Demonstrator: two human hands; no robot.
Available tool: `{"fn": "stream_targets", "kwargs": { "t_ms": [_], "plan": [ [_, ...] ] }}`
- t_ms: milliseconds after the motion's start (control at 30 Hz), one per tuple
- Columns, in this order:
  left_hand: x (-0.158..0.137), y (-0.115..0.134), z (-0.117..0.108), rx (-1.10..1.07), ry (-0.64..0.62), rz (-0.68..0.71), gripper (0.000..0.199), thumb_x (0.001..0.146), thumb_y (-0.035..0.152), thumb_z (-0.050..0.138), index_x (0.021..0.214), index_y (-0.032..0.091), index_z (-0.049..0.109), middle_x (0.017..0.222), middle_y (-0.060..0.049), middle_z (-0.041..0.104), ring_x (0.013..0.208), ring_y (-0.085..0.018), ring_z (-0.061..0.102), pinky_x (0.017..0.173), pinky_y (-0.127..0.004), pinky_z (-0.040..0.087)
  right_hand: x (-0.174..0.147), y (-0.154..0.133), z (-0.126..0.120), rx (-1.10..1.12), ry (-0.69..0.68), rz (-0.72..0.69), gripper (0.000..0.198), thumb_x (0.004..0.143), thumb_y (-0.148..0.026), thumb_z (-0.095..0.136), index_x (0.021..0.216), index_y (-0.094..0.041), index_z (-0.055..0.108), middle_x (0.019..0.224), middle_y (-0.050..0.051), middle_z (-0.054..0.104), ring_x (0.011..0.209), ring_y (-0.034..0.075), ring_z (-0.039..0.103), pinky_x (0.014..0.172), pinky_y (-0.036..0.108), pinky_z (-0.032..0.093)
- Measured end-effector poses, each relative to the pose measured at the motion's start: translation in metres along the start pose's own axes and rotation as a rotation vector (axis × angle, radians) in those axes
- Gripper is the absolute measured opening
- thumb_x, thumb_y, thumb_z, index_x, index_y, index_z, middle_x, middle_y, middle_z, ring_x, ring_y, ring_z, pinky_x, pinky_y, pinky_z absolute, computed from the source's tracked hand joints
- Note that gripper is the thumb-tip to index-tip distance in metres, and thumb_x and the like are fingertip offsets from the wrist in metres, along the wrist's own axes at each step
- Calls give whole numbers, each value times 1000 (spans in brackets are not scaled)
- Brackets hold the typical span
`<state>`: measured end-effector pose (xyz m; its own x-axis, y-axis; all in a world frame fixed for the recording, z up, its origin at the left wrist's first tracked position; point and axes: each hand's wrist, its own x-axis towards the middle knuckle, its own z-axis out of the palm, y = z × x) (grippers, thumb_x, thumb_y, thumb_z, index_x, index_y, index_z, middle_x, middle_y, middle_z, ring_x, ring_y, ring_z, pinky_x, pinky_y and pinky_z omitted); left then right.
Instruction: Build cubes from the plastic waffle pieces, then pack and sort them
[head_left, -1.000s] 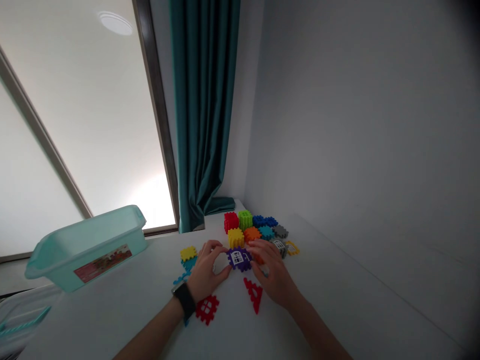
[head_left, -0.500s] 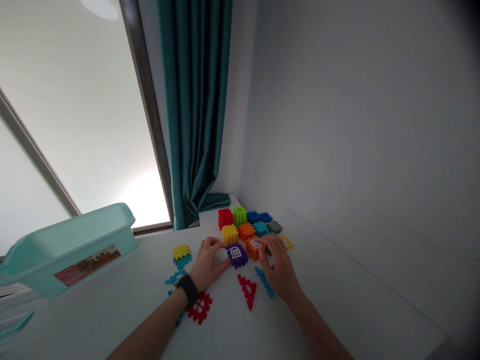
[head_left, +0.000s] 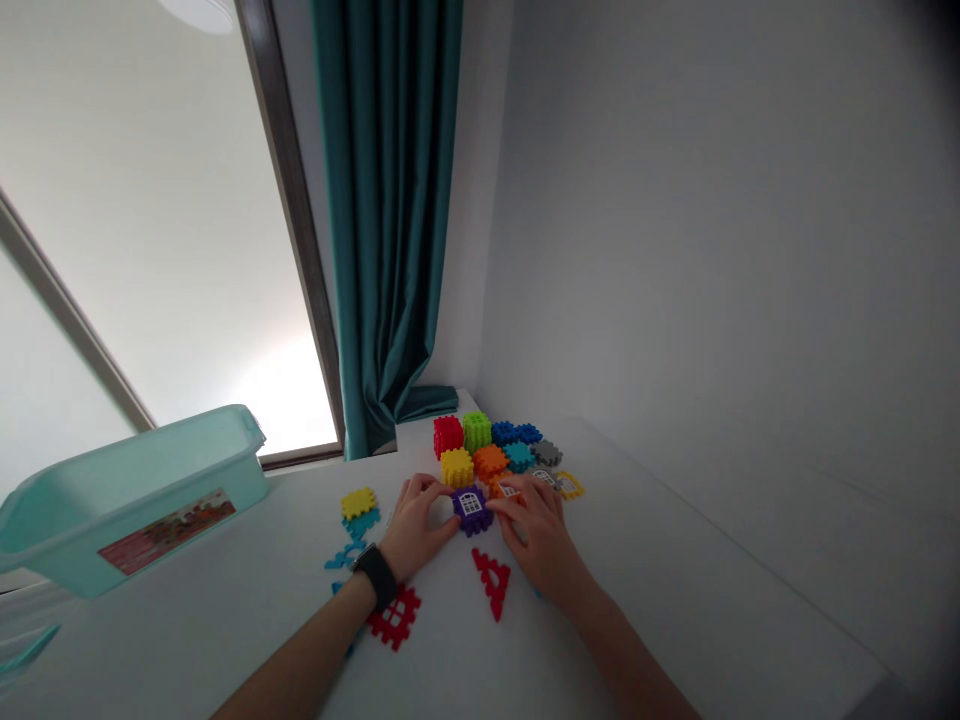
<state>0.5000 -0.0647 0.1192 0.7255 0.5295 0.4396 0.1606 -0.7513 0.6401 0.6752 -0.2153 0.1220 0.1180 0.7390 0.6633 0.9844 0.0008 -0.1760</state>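
- Purple stack (head_left: 471, 510): notched, square-edged pieces are lying in a pile on the white table (head_left: 637, 620), in front of the yellow stack (head_left: 457, 468); its top is displaying a white window design.
- Left hand (head_left: 412, 528): parted thumb and forefinger are gripping its left side.
- Right hand (head_left: 541, 540): bent fingers are reaching its right edge, partly hiding the orange stack (head_left: 507, 489); their grip cannot be told.
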Motion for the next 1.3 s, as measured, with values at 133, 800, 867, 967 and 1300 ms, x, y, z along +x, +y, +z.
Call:
{"fn": "stream_targets", "kwargs": {
  "t_ms": [133,800,867,967,1300],
  "plan": [
    [0,0,0,0,3,3,28,81,24,69,108,24,66,114,-7,56,110,-27,55,99,-48,49,-1,-1,0,-18,-36,-9,29,88,-14,55,107,-29,71,123,7,61,121,29,49,102,51,39],
    [0,-2,4,46,-24,0,28,80,26,69,108,24,66,113,-7,58,108,-27,55,96,-46,49,-2,0,0,-46,-81,6,28,87,-13,58,103,-30,73,124,7,60,120,30,49,102,51,39],
    [0,-2,4,51,-28,0,28,80,26,69,108,25,66,113,-7,58,108,-27,55,96,-46,49,-2,-1,0,-48,-83,7,29,87,-13,57,103,-30,73,124,7,60,120,30,49,102,51,39],
    [0,-2,4,59,-34,-1,28,81,26,68,108,25,66,113,-7,58,108,-27,55,95,-46,49,-2,-1,0,-51,-86,10,28,87,-14,57,104,-30,73,124,7,60,120,30,49,102,51,39],
    [1,-1,4,77,-41,-12,26,80,26,69,107,23,66,112,-7,58,108,-27,56,96,-46,48,-2,-1,-1,-63,-85,13,28,89,-16,55,106,-30,72,123,7,61,120,29,49,102,50,38]
  ]
}}
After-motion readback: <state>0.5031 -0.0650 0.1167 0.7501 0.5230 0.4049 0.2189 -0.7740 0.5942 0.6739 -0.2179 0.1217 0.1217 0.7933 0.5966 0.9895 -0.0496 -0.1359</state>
